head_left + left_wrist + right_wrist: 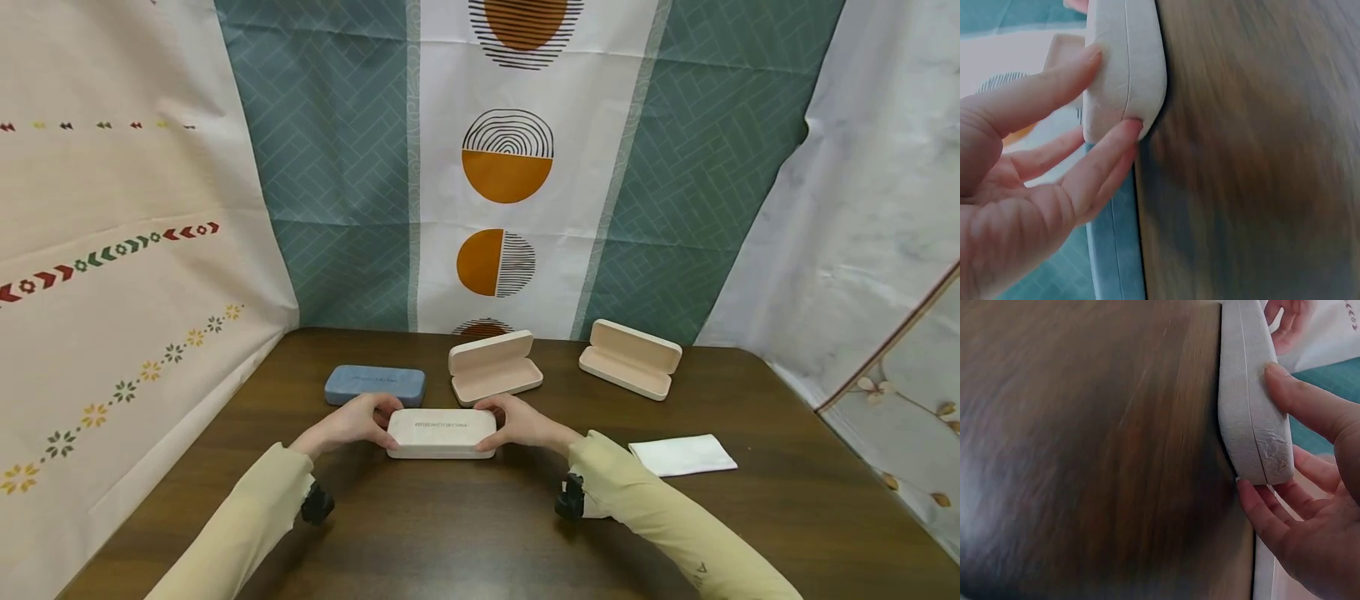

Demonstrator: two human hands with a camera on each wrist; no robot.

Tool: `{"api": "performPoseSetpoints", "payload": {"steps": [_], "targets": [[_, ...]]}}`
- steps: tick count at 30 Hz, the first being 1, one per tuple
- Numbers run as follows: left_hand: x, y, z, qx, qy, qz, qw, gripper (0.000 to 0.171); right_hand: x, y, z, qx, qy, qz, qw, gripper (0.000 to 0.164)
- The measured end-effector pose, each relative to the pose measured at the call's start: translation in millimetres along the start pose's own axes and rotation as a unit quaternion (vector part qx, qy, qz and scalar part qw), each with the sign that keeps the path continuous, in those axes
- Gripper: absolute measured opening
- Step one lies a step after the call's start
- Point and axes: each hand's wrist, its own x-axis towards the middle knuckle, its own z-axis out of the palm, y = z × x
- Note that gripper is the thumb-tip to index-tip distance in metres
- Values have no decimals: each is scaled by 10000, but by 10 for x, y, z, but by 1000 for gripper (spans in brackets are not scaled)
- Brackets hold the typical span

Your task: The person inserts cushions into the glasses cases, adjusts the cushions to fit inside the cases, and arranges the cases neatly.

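A closed white glasses case (pixel 441 432) lies on the brown table in the middle of the head view, lettering on its lid. At its left end my left hand (pixel 360 423) grips it, thumb on the near top edge and fingers around the end. My right hand (pixel 523 423) holds the opposite end in the same way. Both wrist views show the case (pixel 1125 69) between thumb and fingertips, its lid seam closed and its base at the tabletop. Just behind my left hand sits a closed blue glasses case (pixel 375 385).
Two glasses cases with raised lids stand behind: one pale case (pixel 497 379) past my right hand, another pale case (pixel 632 360) farther right. A folded white cloth (pixel 682 456) lies beside my right sleeve. Something white (pixel 596 506) is partly hidden under that forearm. Fabric hangs behind the table.
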Motion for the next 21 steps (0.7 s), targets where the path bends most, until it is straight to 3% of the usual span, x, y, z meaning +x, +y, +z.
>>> {"api": "performPoseSetpoints", "payload": {"steps": [8, 14, 21], "targets": [[-141, -104, -215, -63, -285, -130, 9995, 58, 117, -146, 178, -11, -101, -120, 9999, 56], [-223, -230, -359, 34, -435, 17, 9990, 57, 212, -248, 303, -70, -64, -163, 9998, 57], [-376, -395, -524, 51, -414, -3, 9991, 61, 351, -359, 497, -340, 58, -189, 9992, 57]]}}
